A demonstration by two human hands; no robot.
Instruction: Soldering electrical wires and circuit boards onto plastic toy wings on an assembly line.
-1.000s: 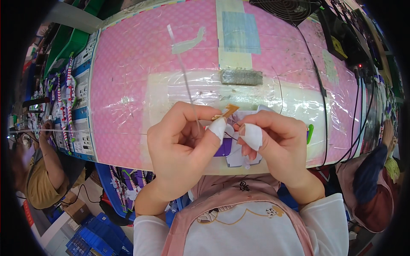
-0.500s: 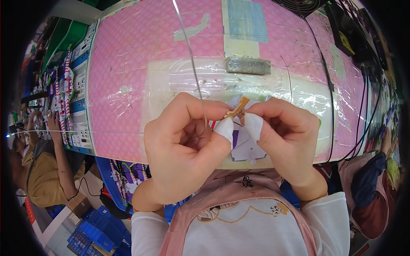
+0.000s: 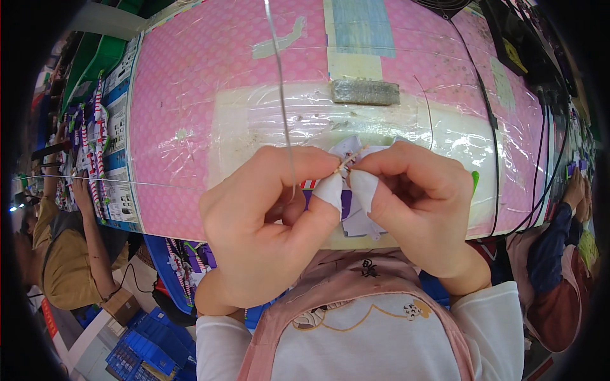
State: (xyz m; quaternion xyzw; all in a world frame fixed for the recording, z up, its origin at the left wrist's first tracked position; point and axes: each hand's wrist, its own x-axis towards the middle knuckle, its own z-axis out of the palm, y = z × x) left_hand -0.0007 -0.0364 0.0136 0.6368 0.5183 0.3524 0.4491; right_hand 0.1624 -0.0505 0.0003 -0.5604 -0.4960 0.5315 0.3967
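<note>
While both hands meet over the pink table (image 3: 190,95), left hand (image 3: 267,216) and right hand (image 3: 413,203) pinch a small purple-and-white piece (image 3: 356,219), fingers clenched.

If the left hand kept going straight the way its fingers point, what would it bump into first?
The left hand points rightward at the right hand. Their taped thumb tips nearly touch around a small tan piece, so it would probably meet that piece and the right hand's fingertips first; depth is unclear.
</note>
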